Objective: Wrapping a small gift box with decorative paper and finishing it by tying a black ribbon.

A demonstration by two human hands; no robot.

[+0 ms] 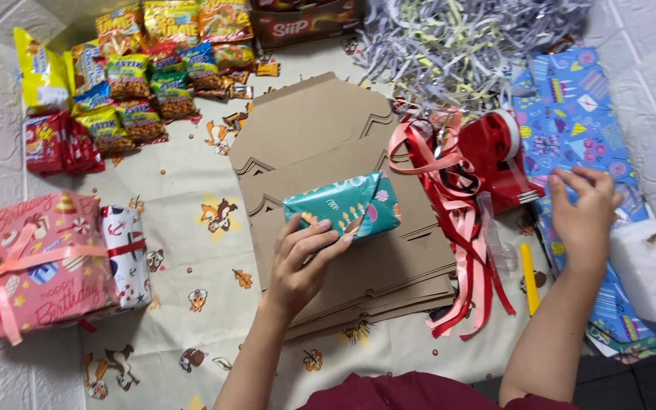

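Teal wrapped box (343, 205) lies grasped under left hand (305, 258); right hand (582, 212) released by tape dispenser (499, 156).

Bright, even overhead light; soft shadows fall beneath the flat cardboard stack (343, 228); sharp focus there, slight wide-angle bending toward the corners.

Left hand (301, 258): forearm is rising bare from the lower edge and leaning slightly right, palm facing down, fingers (320, 225) curling forward with tips pressing flat and the thumb spreading out to the right. Right hand (585, 212): forearm is reaching up from the lower right, well apart from the left, wrist bending gently, back of the hand showing, fingers pointing up and left in a loose pinch. Both arms are emerging from dark red sleeves at the bottom edge.
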